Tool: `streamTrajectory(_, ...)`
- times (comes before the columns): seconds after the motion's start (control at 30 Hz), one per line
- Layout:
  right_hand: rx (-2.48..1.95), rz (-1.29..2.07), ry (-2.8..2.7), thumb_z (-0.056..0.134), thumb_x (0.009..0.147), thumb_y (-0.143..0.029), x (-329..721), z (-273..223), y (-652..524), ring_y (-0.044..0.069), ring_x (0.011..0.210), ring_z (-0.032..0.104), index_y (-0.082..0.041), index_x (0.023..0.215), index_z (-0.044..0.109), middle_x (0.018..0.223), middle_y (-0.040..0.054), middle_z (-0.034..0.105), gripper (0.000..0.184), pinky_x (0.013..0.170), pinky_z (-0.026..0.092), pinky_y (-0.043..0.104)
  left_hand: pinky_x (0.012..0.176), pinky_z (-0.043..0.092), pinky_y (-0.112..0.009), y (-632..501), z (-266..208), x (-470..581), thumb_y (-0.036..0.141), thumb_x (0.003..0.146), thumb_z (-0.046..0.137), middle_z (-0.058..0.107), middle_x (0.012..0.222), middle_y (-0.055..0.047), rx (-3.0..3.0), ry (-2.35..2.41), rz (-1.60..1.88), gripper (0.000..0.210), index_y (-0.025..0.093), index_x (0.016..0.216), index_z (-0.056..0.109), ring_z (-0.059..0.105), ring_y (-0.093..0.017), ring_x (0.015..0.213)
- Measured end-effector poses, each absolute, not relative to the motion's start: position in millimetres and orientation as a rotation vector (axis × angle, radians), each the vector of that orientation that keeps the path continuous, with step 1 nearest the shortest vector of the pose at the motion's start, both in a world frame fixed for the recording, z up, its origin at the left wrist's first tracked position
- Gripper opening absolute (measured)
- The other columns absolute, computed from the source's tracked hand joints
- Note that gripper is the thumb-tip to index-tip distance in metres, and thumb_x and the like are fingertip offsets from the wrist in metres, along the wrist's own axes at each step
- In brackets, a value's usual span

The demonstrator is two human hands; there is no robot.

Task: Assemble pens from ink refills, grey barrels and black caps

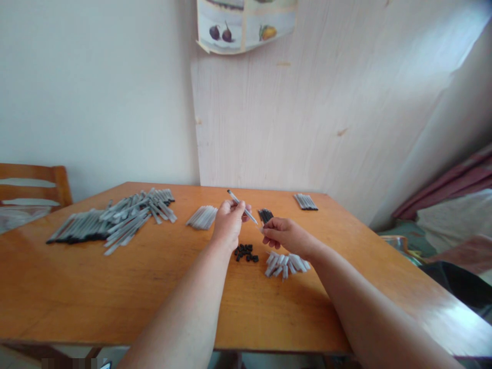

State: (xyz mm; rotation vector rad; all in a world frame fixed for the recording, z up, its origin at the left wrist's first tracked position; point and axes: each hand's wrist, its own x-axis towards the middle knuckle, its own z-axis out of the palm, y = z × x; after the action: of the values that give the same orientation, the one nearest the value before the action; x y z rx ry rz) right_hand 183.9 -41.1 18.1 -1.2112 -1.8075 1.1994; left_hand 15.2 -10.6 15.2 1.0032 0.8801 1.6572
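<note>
White pen (250, 215), dark at its upper end, slants at frame centre, pinched in the grip of the left hand (227, 221). Right hand (283, 235) curled near the lower tip; cannot tell whether its grip holds anything. Table (165, 297), below centre: small black pieces (245, 252), translucent pieces (286, 264) rightward.

- I can't read a single word, number, brand or sign from here.
- The fruit poster (268, 33) up there gives me pictures, with no lettering I can make out.
- Any print on the pen (249, 215) or the heaped barrels (132, 211) is too small for me.
</note>
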Motion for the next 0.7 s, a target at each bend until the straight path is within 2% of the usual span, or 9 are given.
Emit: streamTrajectory(0.7,-1.168,1.207,-1.752,0.054,0.084,-0.031,182.5,12.3,-37.6,0.008,0.052,0.053,-0.016,0.079,0.055,0.069,0.0036,0.066,0.016,0.047,0.042,0.020,0.066,0.050,-0.029,-17.5,14.2,24.8,0.030,0.078,0.065,0.069,0.082,-0.008,1.013,0.879,1.589,0.021,0.016,0.089,0.054,0.065,-0.015,0.071)
